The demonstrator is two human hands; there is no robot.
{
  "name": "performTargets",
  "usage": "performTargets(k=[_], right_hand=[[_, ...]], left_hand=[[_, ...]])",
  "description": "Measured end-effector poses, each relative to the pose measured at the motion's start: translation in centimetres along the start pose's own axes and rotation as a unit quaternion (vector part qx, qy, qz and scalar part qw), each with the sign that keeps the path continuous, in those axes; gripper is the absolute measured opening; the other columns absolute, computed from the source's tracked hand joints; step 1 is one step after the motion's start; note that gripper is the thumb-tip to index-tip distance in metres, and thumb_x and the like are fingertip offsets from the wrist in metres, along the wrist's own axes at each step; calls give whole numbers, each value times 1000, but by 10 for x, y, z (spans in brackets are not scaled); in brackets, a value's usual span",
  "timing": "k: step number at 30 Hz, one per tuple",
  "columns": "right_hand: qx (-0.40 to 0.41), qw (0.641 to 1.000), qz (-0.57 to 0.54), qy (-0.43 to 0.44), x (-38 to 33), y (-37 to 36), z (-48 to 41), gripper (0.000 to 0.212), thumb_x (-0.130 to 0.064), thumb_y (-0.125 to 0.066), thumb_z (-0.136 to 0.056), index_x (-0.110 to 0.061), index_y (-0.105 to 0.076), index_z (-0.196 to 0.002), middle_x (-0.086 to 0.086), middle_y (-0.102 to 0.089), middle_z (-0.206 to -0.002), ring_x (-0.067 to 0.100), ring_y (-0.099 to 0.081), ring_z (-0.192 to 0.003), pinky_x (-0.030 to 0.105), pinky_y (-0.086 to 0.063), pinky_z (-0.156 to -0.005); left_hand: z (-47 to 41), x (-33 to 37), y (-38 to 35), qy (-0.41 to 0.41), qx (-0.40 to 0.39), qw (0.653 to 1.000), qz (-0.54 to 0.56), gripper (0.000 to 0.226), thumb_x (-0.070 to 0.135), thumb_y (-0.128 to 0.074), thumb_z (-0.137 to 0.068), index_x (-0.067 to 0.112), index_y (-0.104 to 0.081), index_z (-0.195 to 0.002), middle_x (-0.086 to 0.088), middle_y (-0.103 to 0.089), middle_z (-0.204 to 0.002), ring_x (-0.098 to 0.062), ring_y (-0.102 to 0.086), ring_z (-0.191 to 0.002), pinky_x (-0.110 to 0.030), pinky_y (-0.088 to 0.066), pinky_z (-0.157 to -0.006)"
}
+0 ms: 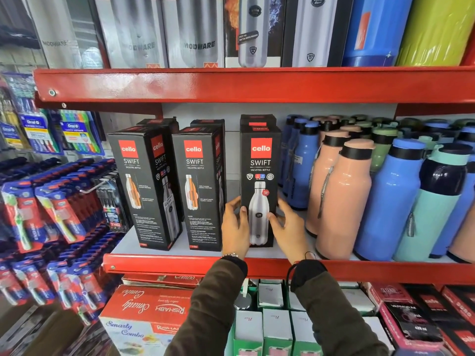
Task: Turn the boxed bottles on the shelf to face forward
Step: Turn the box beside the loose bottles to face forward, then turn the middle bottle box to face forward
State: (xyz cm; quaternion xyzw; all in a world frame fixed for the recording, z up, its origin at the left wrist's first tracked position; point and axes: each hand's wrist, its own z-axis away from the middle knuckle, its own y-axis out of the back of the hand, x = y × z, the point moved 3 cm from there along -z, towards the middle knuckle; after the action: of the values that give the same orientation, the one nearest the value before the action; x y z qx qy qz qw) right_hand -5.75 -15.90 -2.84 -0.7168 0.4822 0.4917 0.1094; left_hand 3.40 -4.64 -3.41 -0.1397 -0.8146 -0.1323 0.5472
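Observation:
Three black boxed bottles stand on the white shelf (180, 246) with red edging. The right box (260, 160) shows its front with the steel bottle picture squarely forward. My left hand (234, 227) grips its lower left edge, and my right hand (288, 228) presses its lower right side. The middle box (199, 186) and the left box (146, 186) are both turned at an angle, showing a text side panel and a corner. More black boxes stand behind them.
Loose peach bottles (341, 199), blue bottles (385, 201) and teal bottles crowd the shelf right of the boxes. The red upper shelf (231, 83) carries taller bottle boxes. Toothbrush packs (51, 214) hang at the left. Cartons fill the level below.

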Motion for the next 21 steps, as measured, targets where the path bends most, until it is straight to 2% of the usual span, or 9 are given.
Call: performTargets(k=[2, 5, 6, 9, 13, 15, 17, 21], right_hand=[[40, 999, -12, -10, 2, 2, 1, 48, -7, -68, -93, -14, -58, -140, 3, -68, -133, 7, -62, -116, 25, -53, -103], [111, 993, -37, -2, 1, 5, 8, 40, -5, -75, -87, -15, -67, -124, 4, -73, -120, 18, -71, -106, 6, -53, -79], [129, 991, -40, 7, -3, 6, 11, 38, -5, -76, -86, -18, -68, -121, 4, -73, -117, 19, -71, -101, 5, -52, -73], [150, 987, -43, 40, -20, 1, 22, 33, -9, -76, -86, -22, -68, -115, 3, -70, -110, 16, -69, -88, 13, -52, -66], [122, 990, -47, 56, -43, -23, 32, 29, -11, -77, -87, -18, -69, -113, 3, -71, -107, 4, -66, -81, 9, -49, -67], [94, 993, -52, 53, -53, -37, 33, 29, -11, -75, -89, -16, -69, -117, 4, -72, -112, 7, -69, -89, 6, -49, -71], [62, 995, -56, 49, -63, -52, 33, 33, -10, -71, -93, -10, -67, -126, 7, -71, -122, 10, -70, -100, 1, -49, -76], [-10, 998, -63, -2, -70, -81, 29, 42, -13, -60, -101, -13, -54, -142, 7, -59, -144, 16, -64, -123, -3, -45, -86]], left_hand=[[4, 2, 1, -7, 6, 1000, -9, 36, 18, -46, -105, 18, -49, -141, -1, -60, -141, -7, -57, -121, -16, -41, -99], [14, 7, 5, -42, 36, 998, -33, 38, 21, -47, -105, 18, -52, -143, 3, -56, -139, -8, -54, -127, -30, -43, -112], [18, 9, 8, -56, 43, 997, -30, 37, 22, -47, -105, 19, -52, -142, 7, -55, -137, -6, -52, -127, -34, -43, -114], [25, 21, 23, -112, 70, 991, -11, 35, 20, -45, -106, 19, -55, -140, 9, -55, -134, -6, -54, -128, -39, -46, -112], [22, 32, 50, -180, 128, 975, -18, 35, 17, -45, -104, 18, -55, -138, 1, -57, -131, -23, -55, -125, -50, -46, -105], [15, 33, 66, -181, 162, 970, -18, 37, 18, -47, -103, 17, -54, -139, -2, -55, -132, -20, -51, -126, -44, -42, -109], [8, 33, 82, -165, 186, 968, -14, 41, 24, -49, -103, 14, -51, -143, -1, -53, -137, -9, -47, -129, -29, -36, -114], [-6, 23, 107, -79, 146, 986, 34, 48, 28, -40, -107, 14, -38, -153, 0, -37, -157, -4, -33, -144, -8, -23, -117]])
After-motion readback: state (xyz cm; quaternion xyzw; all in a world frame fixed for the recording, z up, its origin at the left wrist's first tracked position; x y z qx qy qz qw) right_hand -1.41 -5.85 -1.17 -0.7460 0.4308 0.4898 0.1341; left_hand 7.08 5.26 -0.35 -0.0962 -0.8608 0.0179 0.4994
